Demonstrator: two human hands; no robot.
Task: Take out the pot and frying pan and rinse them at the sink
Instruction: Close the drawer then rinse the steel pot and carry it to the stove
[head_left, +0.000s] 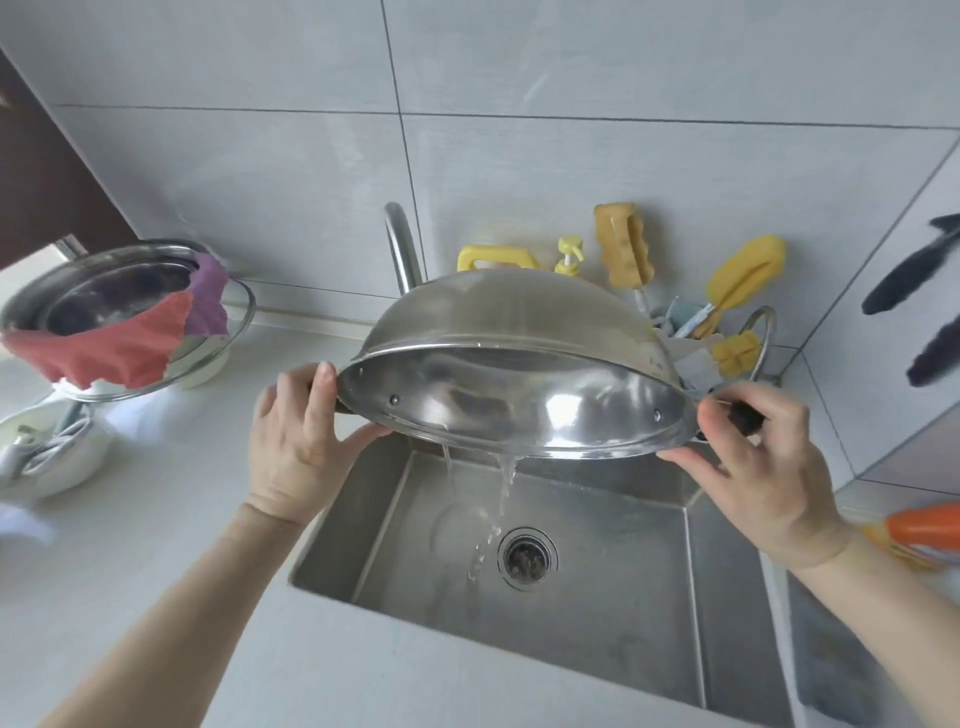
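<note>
A round stainless steel pan (514, 332) with two dark side handles hangs tipped over the steel sink (597, 639), its open side facing me and down. Water runs off its lower rim in thin streams into the basin near the drain (525, 557). My left hand (298, 441) grips the left handle and rim. My right hand (753, 457) grips the right handle. The faucet (401, 244) rises behind the pan; its spout is hidden. A steel pot (109, 291) sits on the counter at the left with a red and purple cloth draped over its rim.
Yellow sponge brushes (623, 244) and a soap pump (569, 257) stand in a rack behind the sink. White bowls (47, 457) rest at the left counter edge. An orange bottle (924, 527) lies at the right. Dark utensils (904, 280) hang on the right wall.
</note>
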